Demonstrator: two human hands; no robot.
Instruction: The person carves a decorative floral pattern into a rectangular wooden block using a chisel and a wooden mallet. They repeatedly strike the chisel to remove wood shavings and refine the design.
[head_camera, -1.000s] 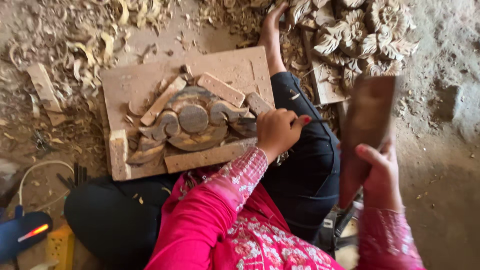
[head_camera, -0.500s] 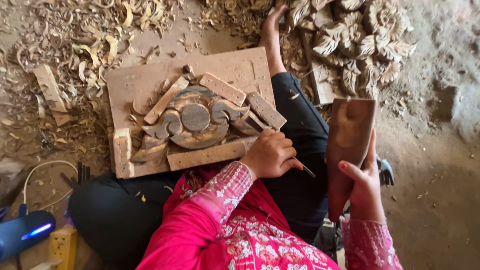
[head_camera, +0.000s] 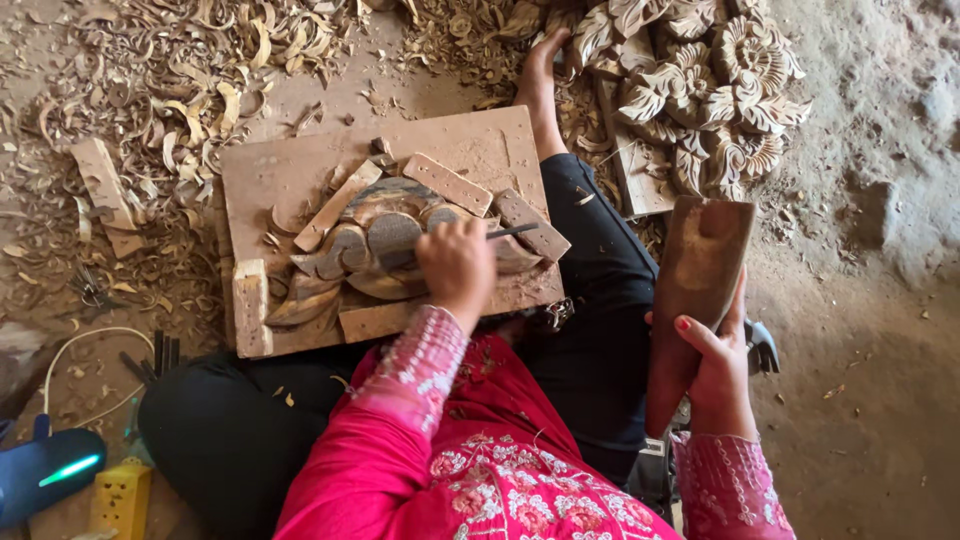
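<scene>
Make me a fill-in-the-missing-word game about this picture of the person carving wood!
1. The left hand holds a thin ______ against the wood carving.
2. The right hand grips a ______ mallet, lifted off the carving.
3. The carving lies on a flat wooden ______, held in by small blocks.
4. Curly wood ______ cover the ground beside the board.

Missing words: chisel; wooden; board; shavings

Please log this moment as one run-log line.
left hand: chisel on carved piece | right hand: wooden mallet raised | board on lap
</scene>
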